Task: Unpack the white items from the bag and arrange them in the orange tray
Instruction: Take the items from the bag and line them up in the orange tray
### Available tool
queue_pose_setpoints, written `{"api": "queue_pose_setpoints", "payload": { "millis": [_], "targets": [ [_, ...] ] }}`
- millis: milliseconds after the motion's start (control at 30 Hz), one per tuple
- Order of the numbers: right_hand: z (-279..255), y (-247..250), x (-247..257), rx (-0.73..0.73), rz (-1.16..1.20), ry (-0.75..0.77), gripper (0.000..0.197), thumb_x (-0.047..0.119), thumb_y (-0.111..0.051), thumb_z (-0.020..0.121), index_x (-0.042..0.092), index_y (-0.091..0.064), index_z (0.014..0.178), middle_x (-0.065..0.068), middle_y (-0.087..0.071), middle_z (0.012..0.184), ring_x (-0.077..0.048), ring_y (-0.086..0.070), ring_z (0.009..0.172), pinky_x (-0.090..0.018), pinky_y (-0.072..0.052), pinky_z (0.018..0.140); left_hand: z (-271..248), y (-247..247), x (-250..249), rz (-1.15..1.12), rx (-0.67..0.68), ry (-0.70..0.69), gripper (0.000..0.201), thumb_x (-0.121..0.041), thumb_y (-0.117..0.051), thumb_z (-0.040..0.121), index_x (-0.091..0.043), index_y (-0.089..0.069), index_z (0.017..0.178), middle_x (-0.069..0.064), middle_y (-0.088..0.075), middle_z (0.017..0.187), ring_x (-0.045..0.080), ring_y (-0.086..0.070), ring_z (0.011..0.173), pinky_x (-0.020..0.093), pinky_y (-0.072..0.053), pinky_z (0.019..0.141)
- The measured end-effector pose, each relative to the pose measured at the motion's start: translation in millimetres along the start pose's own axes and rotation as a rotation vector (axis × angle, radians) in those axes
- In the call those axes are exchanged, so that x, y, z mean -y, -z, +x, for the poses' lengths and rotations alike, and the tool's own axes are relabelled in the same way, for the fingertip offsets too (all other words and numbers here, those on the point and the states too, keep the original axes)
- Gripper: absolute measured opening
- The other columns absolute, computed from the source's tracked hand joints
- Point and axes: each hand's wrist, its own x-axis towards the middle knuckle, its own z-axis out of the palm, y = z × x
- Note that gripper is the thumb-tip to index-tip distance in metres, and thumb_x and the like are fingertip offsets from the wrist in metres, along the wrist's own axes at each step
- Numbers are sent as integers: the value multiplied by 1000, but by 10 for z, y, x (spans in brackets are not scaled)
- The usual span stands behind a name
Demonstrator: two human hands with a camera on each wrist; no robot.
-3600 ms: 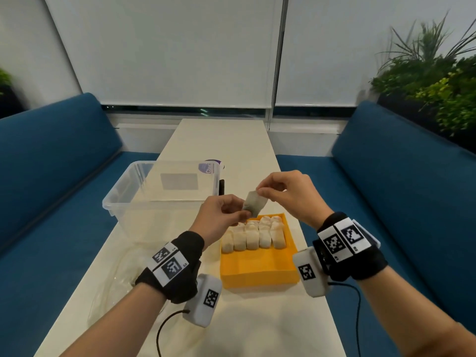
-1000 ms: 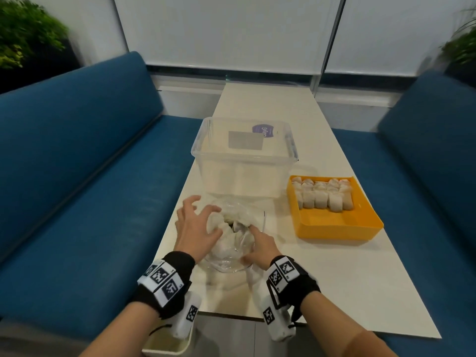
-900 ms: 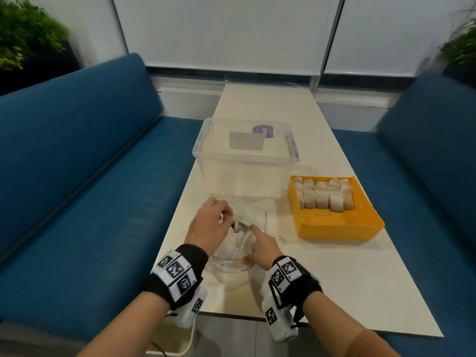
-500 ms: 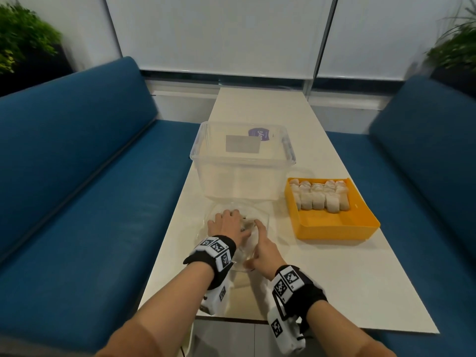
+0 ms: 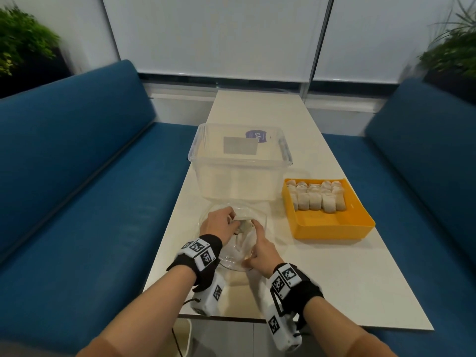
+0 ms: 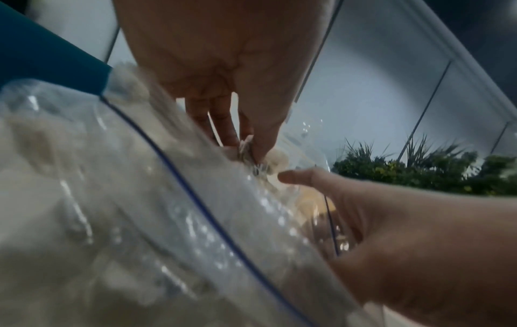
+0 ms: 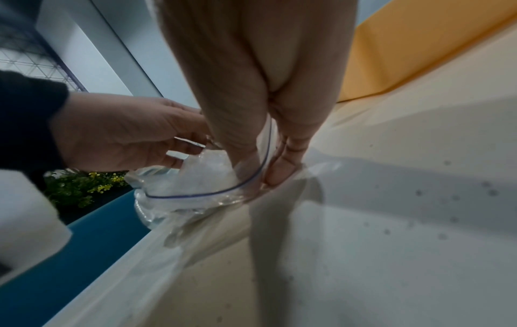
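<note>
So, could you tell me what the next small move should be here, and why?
Probably lift the white item that the left hand pinches up out of the clear bag, while the right hand holds the bag's rim open. The orange tray has bare floor in front of its single row.

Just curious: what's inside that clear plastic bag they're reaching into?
White wrapped items show through the bag; the left hand pinches one. How many remain is hidden by hands and crinkled plastic.

Long white table (image 5: 260, 109), blue benches (image 5: 77, 176) either side, white blinds (image 5: 219, 34), potted plants (image 5: 453, 55) in corners.
</note>
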Motion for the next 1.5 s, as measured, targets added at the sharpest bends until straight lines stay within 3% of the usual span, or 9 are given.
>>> {"api": "queue_pose_setpoints", "payload": {
  "millis": [167, 267, 400, 500, 600, 867, 1067, 1300, 1500],
  "targets": [
    [3, -6, -40, -3, 22, 7, 107, -3, -71, 71, 23, -4, 150, -17, -58, 91, -28, -59, 84, -34, -48, 78, -10, 238, 31, -293, -42, 56, 10, -25, -62, 87, -15, -59, 87, 1, -60, 74, 18, -53, 73, 26, -41, 61],
    [-18, 64, -8, 36, -1, 26, 104, 4, -73, 71, 27, -7, 149, -12, -54, 92, -26, -57, 85, -33, -48, 77, -34, 347, 38, -630, 3, 158, 9, -17, -57, 90, -11, -58, 84, 6, -63, 83, 22, -59, 81, 35, -52, 75],
    [-88, 379, 141, 89, -147, 35, 83, 29, -72, 78, 41, -21, 144, -15, -34, 128, -31, -48, 109, -36, -42, 99, -143, 501, -13, -1120, 110, 269, 10, -8, -46, 94, -3, -55, 93, 15, -65, 90, 27, -65, 82, 37, -56, 81],
    [-115, 640, 327, -73, -185, 120, 65, 35, -69, 81, 37, -37, 138, -12, -26, 138, -31, -34, 129, -44, -33, 109, -166, 588, -13, -1311, 143, 319, 23, -9, -44, 93, 3, -56, 109, 20, -65, 100, 31, -65, 92, 42, -57, 84],
    [-122, 822, 584, -187, -92, 209, 50, 30, -64, 86, 29, -46, 133, -7, -37, 129, -24, -45, 118, -34, -39, 103, -172, 633, -48, -1411, 174, 353, 30, -10, -44, 92, 5, -54, 117, 27, -63, 113, 38, -64, 105, 40, -60, 78],
    [-49, 783, 864, -188, 276, 180, 40, 40, -61, 88, 25, -56, 124, 1, -63, 103, -18, -63, 93, -34, -52, 85, -160, 653, -236, -1113, 272, 218, 25, -19, -51, 98, -1, -59, 114, 16, -69, 97, 27, -68, 84, 31, -58, 70],
    [-33, 805, 828, -225, 636, 122, 8, 6, -67, 82, 4, -66, 89, -6, -64, 73, -16, -56, 60, -24, -48, 57, -195, 683, -243, -1135, 292, 135, 28, -27, -64, 91, -9, -61, 112, 10, -68, 97, 18, -66, 82, 28, -54, 74],
    [-151, 750, 836, -95, 1152, 53, 10, 0, -63, 87, 3, -55, 93, -13, -67, 81, -21, -67, 70, -29, -57, 68, -225, 616, -299, -1156, 231, 97, 32, -20, -76, 74, -17, -64, 103, 5, -65, 85, 14, -55, 74, 25, -45, 63],
    [-156, 859, 823, -101, 805, 75, 18, 20, -68, 86, 14, -57, 99, -6, -70, 96, -17, -65, 83, -28, -48, 71, -187, 640, -362, -979, 136, -3, 5, -14, -67, 89, -13, -66, 93, -5, -61, 66, 8, -50, 61, 21, -40, 57]
  ]
}}
